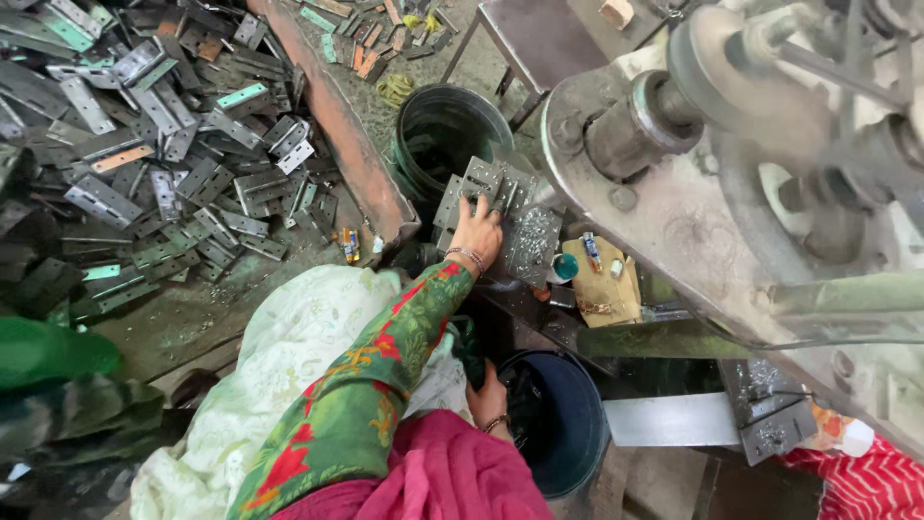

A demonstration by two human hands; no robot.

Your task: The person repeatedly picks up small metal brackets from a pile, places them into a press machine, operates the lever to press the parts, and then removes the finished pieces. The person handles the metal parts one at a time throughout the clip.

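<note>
Plates (pixel 481 183) under my left hand (pixel 477 231), fingers gripping one; right hand (pixel 489 397) clutches the blue bucket's (pixel 577 424) rim.

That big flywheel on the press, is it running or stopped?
Running, it seems: the flywheel and its spokes are smeared with motion blur while the hinge plates nearby look sharp.

A metal workshop: heaps of hinge plates (pixel 164 144) on the floor beside a press machine (pixel 731 164).

Metal hinge plates (pixel 173 183) litter the dirty floor (pixel 183 323).
</note>
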